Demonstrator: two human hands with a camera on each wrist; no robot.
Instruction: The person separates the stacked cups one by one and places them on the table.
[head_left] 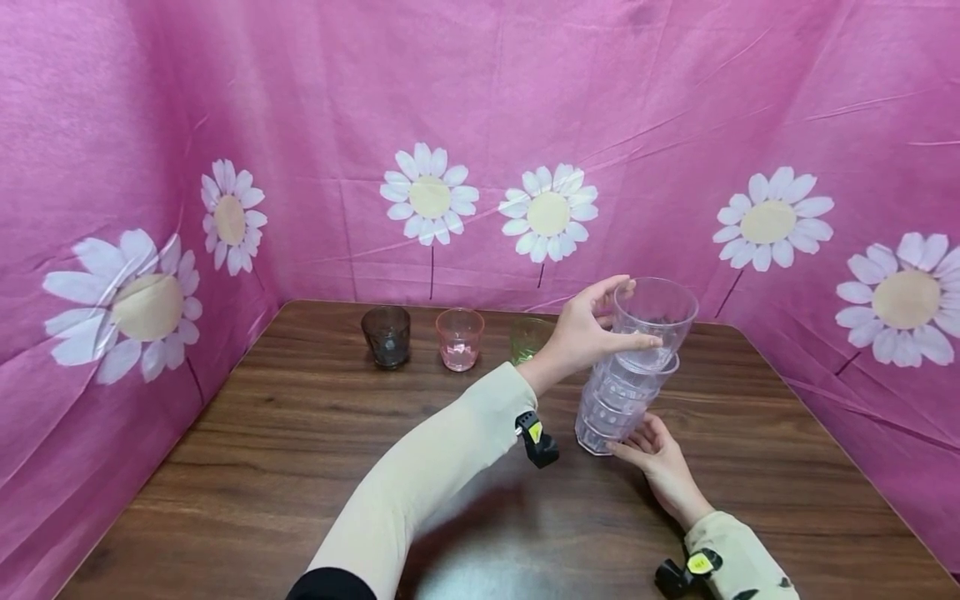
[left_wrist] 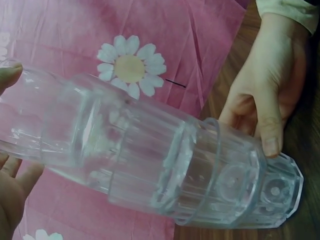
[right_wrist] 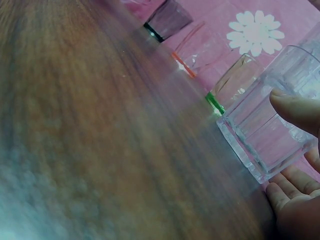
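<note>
A tall stack of several clear tumblers stands nested one in another, leaning in the head view. My left hand grips the top tumbler, thumb on the near side and fingers round the far rim. Lower down, my right hand holds the bottom tumbler near its base, with the thumb across its front. In the left wrist view, the faceted base shows beside the right thumb. The right wrist view has that bottom tumbler between thumb and fingers, right at the tabletop.
Along the back of the wooden table stand a dark grey glass, a pink glass and a green glass, which is partly hidden by my left hand. A pink cloth with white daisies surrounds the table.
</note>
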